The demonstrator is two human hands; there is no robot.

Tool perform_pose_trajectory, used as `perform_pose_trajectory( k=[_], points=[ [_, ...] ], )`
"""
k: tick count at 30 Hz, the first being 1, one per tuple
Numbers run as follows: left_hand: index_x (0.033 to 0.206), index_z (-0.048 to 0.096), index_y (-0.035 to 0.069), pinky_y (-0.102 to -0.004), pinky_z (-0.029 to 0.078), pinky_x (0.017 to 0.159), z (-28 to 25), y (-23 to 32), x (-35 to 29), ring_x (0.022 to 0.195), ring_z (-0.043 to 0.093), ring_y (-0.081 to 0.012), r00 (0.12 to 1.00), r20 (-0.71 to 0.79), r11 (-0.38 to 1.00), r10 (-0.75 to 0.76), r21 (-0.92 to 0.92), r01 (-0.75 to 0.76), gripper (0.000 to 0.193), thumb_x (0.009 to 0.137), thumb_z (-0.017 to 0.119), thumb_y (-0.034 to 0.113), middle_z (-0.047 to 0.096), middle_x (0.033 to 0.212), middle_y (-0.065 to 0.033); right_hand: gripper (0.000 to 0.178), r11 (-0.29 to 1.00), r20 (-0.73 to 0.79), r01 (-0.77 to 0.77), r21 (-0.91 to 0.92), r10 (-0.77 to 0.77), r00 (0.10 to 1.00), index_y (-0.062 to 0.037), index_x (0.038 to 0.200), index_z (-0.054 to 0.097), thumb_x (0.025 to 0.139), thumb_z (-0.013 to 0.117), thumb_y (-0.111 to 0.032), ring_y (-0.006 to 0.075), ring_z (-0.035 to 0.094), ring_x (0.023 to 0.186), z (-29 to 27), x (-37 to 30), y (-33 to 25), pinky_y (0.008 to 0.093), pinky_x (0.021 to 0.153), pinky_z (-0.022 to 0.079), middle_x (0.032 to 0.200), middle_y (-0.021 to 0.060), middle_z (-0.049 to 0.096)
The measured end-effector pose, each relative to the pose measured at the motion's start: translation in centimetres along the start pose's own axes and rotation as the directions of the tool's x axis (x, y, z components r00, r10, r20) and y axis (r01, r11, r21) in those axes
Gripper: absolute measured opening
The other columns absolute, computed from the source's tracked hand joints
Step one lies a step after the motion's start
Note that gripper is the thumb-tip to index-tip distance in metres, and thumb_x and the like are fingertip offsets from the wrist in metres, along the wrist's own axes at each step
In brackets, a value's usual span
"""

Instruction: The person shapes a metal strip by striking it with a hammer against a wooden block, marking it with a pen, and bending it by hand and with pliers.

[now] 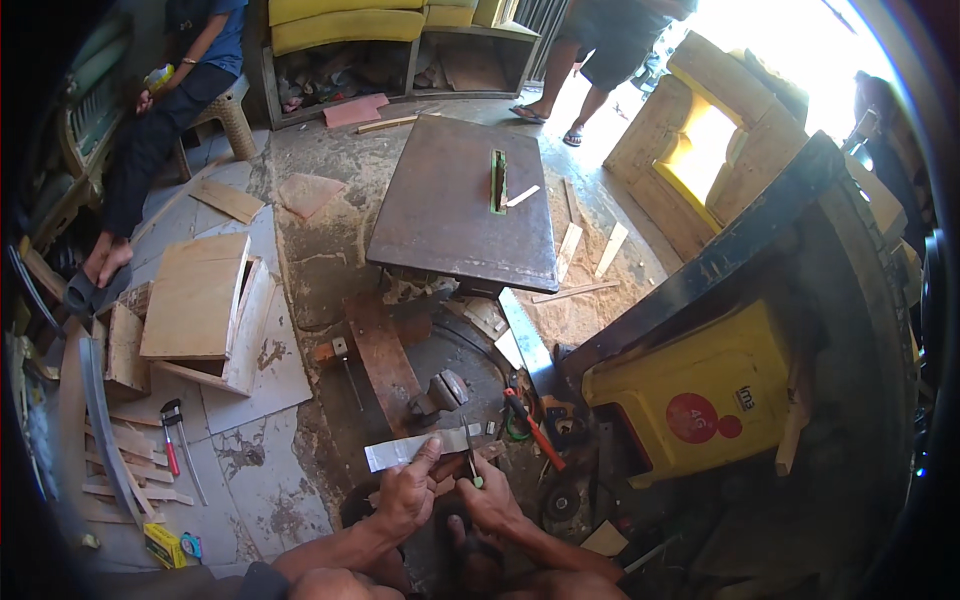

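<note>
"Doing what?"
"Pinching pale strip (390,454) in left hand (408,492), toward seven o'clock from centre; gripping green-ended tool (474,470) in right hand (492,500) — probably cutting."
"Next?"
"Likely calls for bracing strip firmly — pressing evenly."

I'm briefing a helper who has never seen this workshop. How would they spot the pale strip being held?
Start at the large brown tabletop with a slot, upper centre. Come down past the rusty-brown slab to the strip, held in the left grip with one end jutting left. Its flat, silvery-white surface sets it apart from that slab and the red-handled tool to its right.
</note>
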State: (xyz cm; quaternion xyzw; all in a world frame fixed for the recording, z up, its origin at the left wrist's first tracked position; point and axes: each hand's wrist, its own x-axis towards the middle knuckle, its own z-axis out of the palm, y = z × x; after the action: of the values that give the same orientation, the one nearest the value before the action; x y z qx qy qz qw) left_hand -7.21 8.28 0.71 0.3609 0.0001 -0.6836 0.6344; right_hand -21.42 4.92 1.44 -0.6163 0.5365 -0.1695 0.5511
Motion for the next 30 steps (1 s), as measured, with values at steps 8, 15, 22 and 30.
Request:
perform_pose_trajectory(
  k=[8, 15, 22, 30],
  points=[
    [0.125, 0.058, -0.007, -0.0417, 0.047, 0.108, -0.3, -0.1, -0.1, 0.115, 0.063, -0.0273, 1.0, 0.007, 1.0, 0.015, 0.002, -0.015, 0.035, 0.104, 0.051, 0.02, 0.065, 0.122, -0.0167, 0.024, 0.998, -0.021, 0.042, 0.047, -0.041, 0.999, 0.0008, 0.106, 0.057, 0.086, 0.055, -0.011, 0.0317, 0.063, 0.075, 0.6, 0.3, 0.3, 0.0409, 0.072, 0.05, 0.083, 0.0216, 0.063],
    [0.124, 0.058, -0.007, -0.0416, 0.051, 0.102, 1.0, 0.5, 0.4, 0.112, 0.064, -0.0268, 0.99, 0.03, 0.989, 0.141, 0.031, -0.142, 0.034, 0.103, 0.055, 0.019, 0.065, 0.12, -0.0165, 0.031, 0.997, 0.052, -0.003, 0.075, -0.001, 0.999, -0.0018, 0.114, 0.053, 0.085, 0.054, -0.011, 0.026, 0.06, 0.076, -0.3, 0.8, 0.4, 0.0378, 0.072, 0.049, 0.083, 0.0165, 0.06],
    [0.122, 0.059, -0.005, -0.0418, 0.053, 0.1, 0.3, 2.0, 0.7, 0.108, 0.065, -0.0249, 0.973, -0.072, 0.975, 0.22, -0.017, -0.222, 0.032, 0.102, 0.057, 0.02, 0.066, 0.115, -0.0143, 0.029, 0.994, 0.134, 0.104, 0.019, -0.105, 0.985, -0.0032, 0.112, 0.06, 0.083, 0.056, -0.006, 0.0138, 0.056, 0.079, -0.4, 0.2, 0.6, 0.0298, 0.074, 0.047, 0.085, 0.0028, 0.058],
    [0.118, 0.062, -0.003, -0.0429, 0.056, 0.094, -0.4, 3.8, 1.1, 0.106, 0.067, -0.0262, 0.962, -0.047, 0.955, 0.267, -0.117, -0.271, 0.028, 0.101, 0.058, 0.02, 0.068, 0.113, -0.0132, 0.019, 0.984, 0.009, 0.118, 0.133, -0.12, 0.993, -0.0034, 0.107, 0.065, 0.092, 0.062, -0.015, 0.0118, 0.057, 0.068, -1.5, 0.9, 0.4, 0.0298, 0.063, 0.046, 0.074, 0.0026, 0.057]
  ],
)
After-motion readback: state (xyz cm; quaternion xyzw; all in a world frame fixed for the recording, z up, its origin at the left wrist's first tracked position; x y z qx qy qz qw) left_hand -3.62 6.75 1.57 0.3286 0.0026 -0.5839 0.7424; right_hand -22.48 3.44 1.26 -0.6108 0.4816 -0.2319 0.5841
